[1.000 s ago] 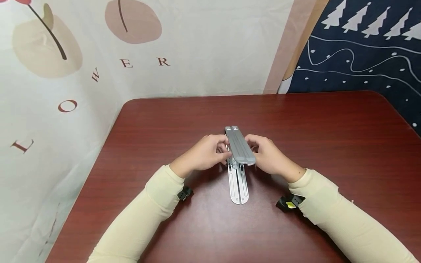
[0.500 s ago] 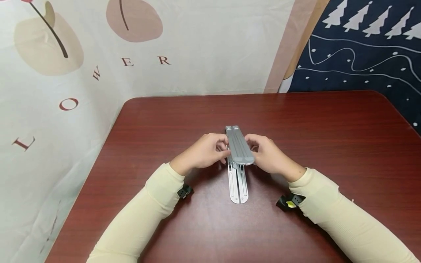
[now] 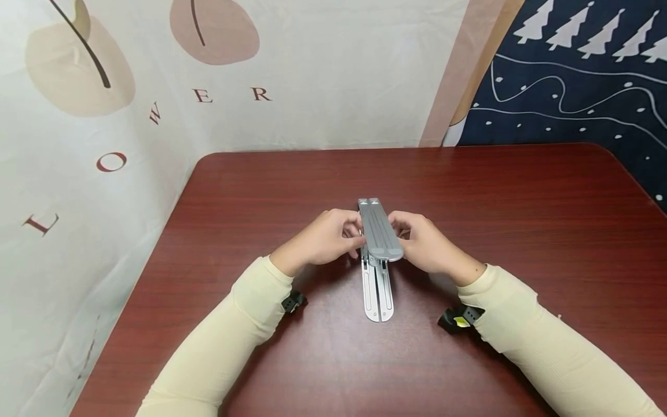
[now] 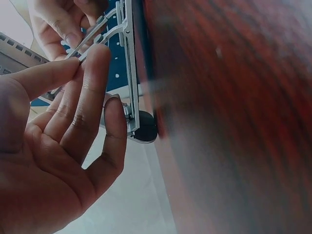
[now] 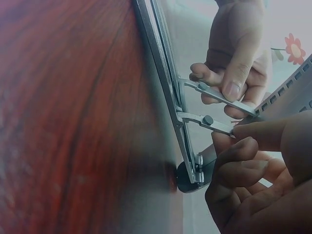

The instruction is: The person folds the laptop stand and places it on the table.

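Observation:
A folding metal laptop stand (image 3: 383, 231) is on the table, its grey upper plate raised at a slant over two long base rails (image 3: 377, 295). On its left side my left hand (image 3: 333, 237) pinches one thin support arm (image 5: 222, 97) between thumb and fingers. My right hand (image 3: 423, 243) pinches the matching arm (image 5: 214, 126) on the opposite side. Both arms run from the rails up toward the slotted plate (image 4: 19, 56). From the head view, the plate covers the fingertips' contact; the wrist views show it.
The stand is near the middle of a dark red wooden table (image 3: 260, 185). A pale printed cloth (image 3: 339, 75) hangs behind and to the left, a navy cloth with white trees (image 3: 563, 87) at the back right. Black wrist devices (image 3: 294, 302) are strapped over both pale sleeves.
The head view has shifted by a slight amount. Both hands keep their pinch on the support arms, and the stand looks nearly the same.

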